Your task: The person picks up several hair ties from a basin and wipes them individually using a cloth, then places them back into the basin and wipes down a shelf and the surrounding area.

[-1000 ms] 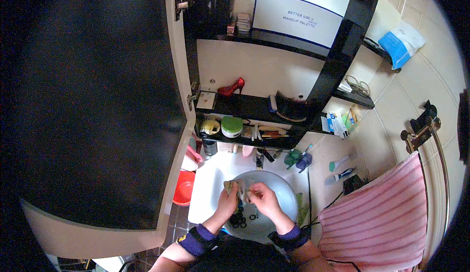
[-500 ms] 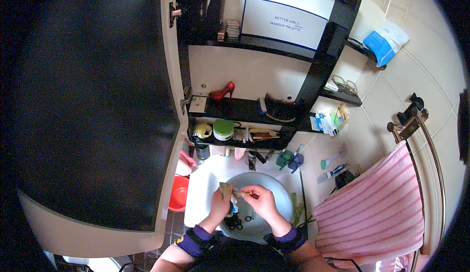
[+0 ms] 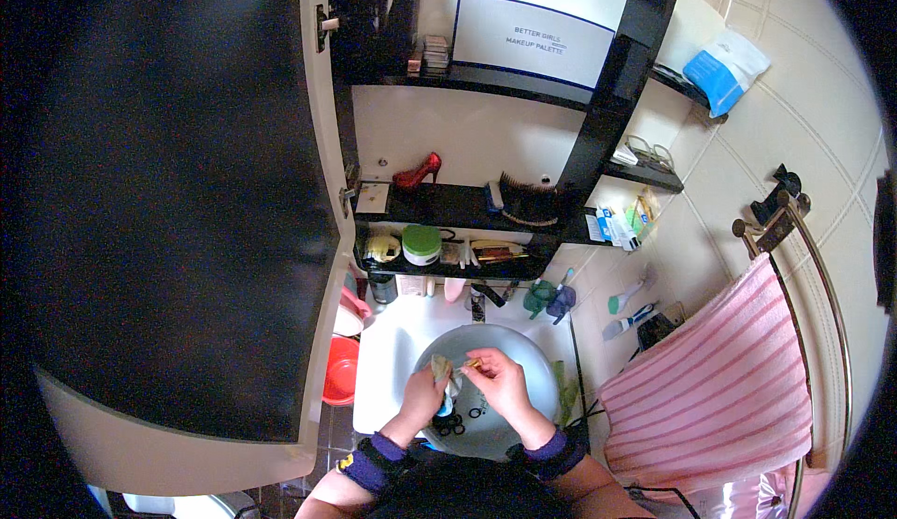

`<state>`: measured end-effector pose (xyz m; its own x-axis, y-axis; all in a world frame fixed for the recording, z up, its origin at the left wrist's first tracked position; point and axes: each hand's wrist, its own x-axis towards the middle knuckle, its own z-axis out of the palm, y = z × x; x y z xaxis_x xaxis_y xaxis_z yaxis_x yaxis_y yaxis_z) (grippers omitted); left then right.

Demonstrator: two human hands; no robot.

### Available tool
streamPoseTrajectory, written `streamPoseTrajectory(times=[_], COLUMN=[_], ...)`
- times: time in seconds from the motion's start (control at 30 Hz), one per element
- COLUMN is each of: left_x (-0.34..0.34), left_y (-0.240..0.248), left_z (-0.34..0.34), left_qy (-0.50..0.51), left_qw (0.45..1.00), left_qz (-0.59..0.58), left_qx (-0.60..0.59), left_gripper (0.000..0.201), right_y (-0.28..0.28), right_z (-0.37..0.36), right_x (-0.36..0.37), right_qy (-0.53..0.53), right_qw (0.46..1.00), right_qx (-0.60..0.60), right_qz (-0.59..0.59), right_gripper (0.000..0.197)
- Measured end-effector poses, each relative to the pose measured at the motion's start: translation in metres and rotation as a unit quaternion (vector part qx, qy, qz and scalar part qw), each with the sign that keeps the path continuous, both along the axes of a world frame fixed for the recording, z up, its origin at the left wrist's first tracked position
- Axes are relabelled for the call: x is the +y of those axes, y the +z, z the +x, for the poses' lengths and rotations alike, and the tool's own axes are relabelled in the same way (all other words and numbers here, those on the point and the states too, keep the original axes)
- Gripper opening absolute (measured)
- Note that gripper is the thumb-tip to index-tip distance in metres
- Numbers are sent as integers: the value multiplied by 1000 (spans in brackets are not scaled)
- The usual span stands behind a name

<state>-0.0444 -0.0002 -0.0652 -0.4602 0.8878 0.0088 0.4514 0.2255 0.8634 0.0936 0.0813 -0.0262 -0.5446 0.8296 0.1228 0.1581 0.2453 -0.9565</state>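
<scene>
Your left hand (image 3: 422, 396) pinches a small, crumpled, olive-tan piece (image 3: 439, 367) held upright over the grey basin (image 3: 537, 369). Your right hand (image 3: 500, 383) holds a thin golden item (image 3: 473, 364) against it, too small to identify.

Both forearms rise from the lower edge, dark bands at the wrists, and converge: the left hand (image 3: 422, 394) is curled with fingers closed, the right hand (image 3: 501, 381) just beside it with fingertips pinched toward it.
</scene>
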Motion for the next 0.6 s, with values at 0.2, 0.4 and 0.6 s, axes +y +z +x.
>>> streamPoseTrajectory(times=[0.2, 0.4, 0.6], left_x=[-8, -13, -19], left_y=[3, 6, 3], left_z=[-8, -10, -18], left_qy=[63, 113, 164], left_qw=[981, 904, 917], left_qz=[45, 116, 139], left_qx=[-176, -395, -335], left_gripper=[31, 28, 29], right_y=[-16, -19, 24], right_z=[-8, -22, -49], right_x=[6, 12, 68], right_qy=[37, 57, 16], right_qw=[995, 981, 998], right_qx=[44, 100, -25], right_qz=[-83, -157, 58], right_gripper=[19, 19, 26])
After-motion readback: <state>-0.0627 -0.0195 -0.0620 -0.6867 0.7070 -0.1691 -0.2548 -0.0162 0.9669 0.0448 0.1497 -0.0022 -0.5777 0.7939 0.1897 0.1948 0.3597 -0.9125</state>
